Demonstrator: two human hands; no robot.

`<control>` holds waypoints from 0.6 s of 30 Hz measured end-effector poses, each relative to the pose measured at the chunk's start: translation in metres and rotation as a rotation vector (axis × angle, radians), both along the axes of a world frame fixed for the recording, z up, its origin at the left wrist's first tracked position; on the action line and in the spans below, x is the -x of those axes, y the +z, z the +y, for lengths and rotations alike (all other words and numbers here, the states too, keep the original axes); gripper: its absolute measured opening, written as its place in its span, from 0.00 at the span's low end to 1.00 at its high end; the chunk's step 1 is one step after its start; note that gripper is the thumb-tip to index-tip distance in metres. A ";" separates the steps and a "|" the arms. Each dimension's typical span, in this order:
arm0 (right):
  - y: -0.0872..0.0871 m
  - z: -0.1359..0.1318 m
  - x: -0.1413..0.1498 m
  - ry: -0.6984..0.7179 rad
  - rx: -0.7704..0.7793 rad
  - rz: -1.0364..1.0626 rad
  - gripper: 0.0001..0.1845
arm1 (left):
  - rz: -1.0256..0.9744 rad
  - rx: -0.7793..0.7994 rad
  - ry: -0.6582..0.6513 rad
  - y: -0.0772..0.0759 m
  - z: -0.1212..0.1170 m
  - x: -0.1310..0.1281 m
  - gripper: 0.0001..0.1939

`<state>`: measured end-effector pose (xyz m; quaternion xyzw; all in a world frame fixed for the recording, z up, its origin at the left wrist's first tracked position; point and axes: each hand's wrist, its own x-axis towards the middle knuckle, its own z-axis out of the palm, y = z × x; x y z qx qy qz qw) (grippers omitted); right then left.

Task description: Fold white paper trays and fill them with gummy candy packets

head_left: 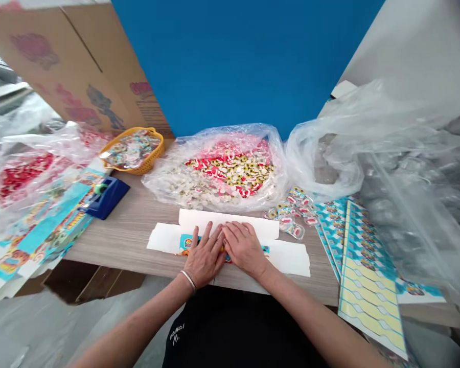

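Observation:
In the middle of the table's front edge lies a flat piece of printed cardboard (291, 256), white with blue and orange print showing at its centre. My left hand (204, 256) rests flat on it, fingers stretched and slightly apart, a pale band round the wrist. My right hand (246, 250) also presses flat on the cardboard, its fingers extended and touching the fingertips of the left. Part of the print is covered by both hands. Just behind stands an opened clear bag (230, 168) full of small red, white and yellow-green pieces.
At the left are a yellow basket (151, 161) of small packets, a blue tape dispenser (108, 199) and stacked printed cardboard strips (48, 225). Small clear packets (291, 209) lie right of the bag. Beyond them are sticker sheets (371, 291) and a large plastic bag (406, 194).

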<state>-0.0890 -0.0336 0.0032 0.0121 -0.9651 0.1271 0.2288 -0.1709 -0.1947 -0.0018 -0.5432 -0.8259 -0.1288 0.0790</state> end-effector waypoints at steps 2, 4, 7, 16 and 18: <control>0.022 -0.006 -0.015 -0.037 -0.013 -0.029 0.21 | 0.007 -0.096 0.007 0.010 -0.012 -0.013 0.26; 0.043 -0.012 -0.037 -0.046 -0.004 -0.088 0.21 | 0.002 -0.185 0.034 0.021 -0.032 -0.032 0.25; 0.062 -0.013 -0.066 0.018 0.067 -0.162 0.17 | -0.071 -0.333 0.061 0.029 -0.070 -0.065 0.22; 0.032 0.043 -0.020 -0.338 -0.163 -0.293 0.19 | -1.689 -0.527 0.803 0.023 -0.070 -0.085 0.30; 0.034 0.042 -0.010 -0.359 -0.147 -0.346 0.20 | -1.858 -0.567 0.902 0.031 -0.051 -0.069 0.34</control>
